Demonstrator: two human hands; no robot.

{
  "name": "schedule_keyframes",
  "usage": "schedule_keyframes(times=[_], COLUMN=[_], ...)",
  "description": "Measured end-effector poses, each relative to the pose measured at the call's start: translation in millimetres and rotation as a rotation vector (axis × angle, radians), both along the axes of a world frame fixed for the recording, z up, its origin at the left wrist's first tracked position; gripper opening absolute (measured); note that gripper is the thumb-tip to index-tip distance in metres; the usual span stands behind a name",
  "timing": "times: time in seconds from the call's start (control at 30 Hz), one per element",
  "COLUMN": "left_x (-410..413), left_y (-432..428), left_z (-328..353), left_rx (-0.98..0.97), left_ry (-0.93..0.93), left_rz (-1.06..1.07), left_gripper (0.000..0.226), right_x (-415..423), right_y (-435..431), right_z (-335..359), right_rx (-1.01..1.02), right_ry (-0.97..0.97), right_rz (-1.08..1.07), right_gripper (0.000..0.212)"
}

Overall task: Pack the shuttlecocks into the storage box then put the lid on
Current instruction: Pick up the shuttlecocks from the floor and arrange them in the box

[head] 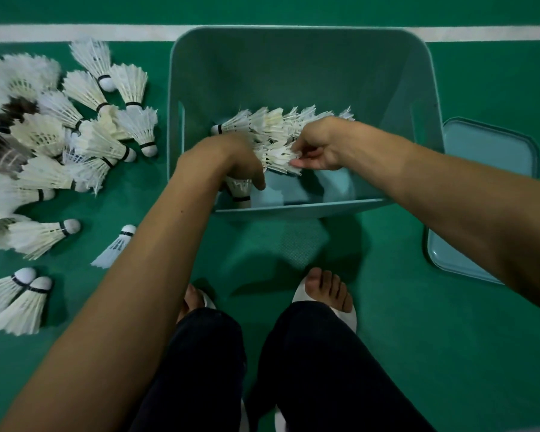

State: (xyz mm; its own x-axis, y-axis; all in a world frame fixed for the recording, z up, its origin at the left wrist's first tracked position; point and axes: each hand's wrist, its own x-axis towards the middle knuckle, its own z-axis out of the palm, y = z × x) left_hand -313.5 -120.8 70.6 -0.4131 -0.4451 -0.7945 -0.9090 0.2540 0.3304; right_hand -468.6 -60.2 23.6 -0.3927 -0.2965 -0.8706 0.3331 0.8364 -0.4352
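Note:
A teal storage box (303, 67) stands on the green court floor in front of me. Inside it lies a nested row of white shuttlecocks (281, 126). My left hand (231, 160) reaches into the box and grips a single shuttlecock (240, 190) that points cork down near the front wall. My right hand (318, 148) is also inside the box, its fingers pinching the feathers at the near end of the row. A large pile of loose shuttlecocks (60, 145) lies on the floor left of the box. The teal lid (480, 207) lies flat on the floor to the right.
A white court line (75, 32) runs across the floor behind the box. My feet in white sandals (325, 294) and dark trousers are just before the box. Two shuttlecocks (16, 300) lie at the lower left, apart from the pile.

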Motion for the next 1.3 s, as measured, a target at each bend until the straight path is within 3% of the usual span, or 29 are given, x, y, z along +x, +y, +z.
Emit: schedule_keyframes(times=[0.07,0.17,0.27,0.33,0.4,0.53,0.63,0.7,0.77,0.83,0.9,0.97,1.03,1.13,1.3], left_x=[0,-3,-10,-16,-22,-26,-26,-26,-26,-25,-20,-13,-7,-5,-12], left_y=[2,2,8,12,15,19,21,18,15,15,15,16,14,14,9], left_z=[3,7,14,16,16,17,16,14,12,9,5,4,3,7,-2], left_rx=[-0.033,-0.092,-0.029,0.073,0.177,0.253,0.190,0.177,0.201,0.129,-0.180,-0.443,-0.398,-0.194,0.020], left_ry=[0.028,0.159,0.318,0.398,0.438,0.413,0.407,0.427,0.459,0.490,0.434,0.227,0.037,-0.073,-0.043], left_rz=[0.016,0.099,0.248,0.376,0.409,0.232,0.176,0.136,0.122,0.197,0.298,0.263,0.172,0.083,0.079], left_gripper=[0.070,0.042,0.036,0.039,0.048,0.043,0.088,0.102,0.089,0.057,0.028,0.036,0.046,0.035,0.039], right_x=[-4,-15,-22,-18,-14,-15,-15,-18,-23,-31,-41,-41,-34,-19,-13], right_y=[2,14,32,46,56,54,54,58,61,63,65,65,57,39,20], right_z=[4,23,51,71,83,74,69,72,77,78,73,69,63,53,18], right_rx=[0.012,0.012,-0.173,-0.426,-0.597,-0.618,-0.580,-0.536,-0.473,-0.340,-0.121,0.068,0.148,0.188,0.217], right_ry=[0.030,0.250,0.475,0.411,0.317,0.433,0.515,0.517,0.512,0.630,0.810,0.888,0.909,0.853,0.328], right_rz=[0.046,0.122,0.167,0.314,0.539,0.877,1.029,1.070,1.056,0.995,0.868,0.693,0.638,0.626,0.374], right_gripper=[0.005,0.024,0.028,0.027,0.040,0.043,0.029,0.021,0.014,0.010,0.009,0.008,0.011,0.016,0.016])
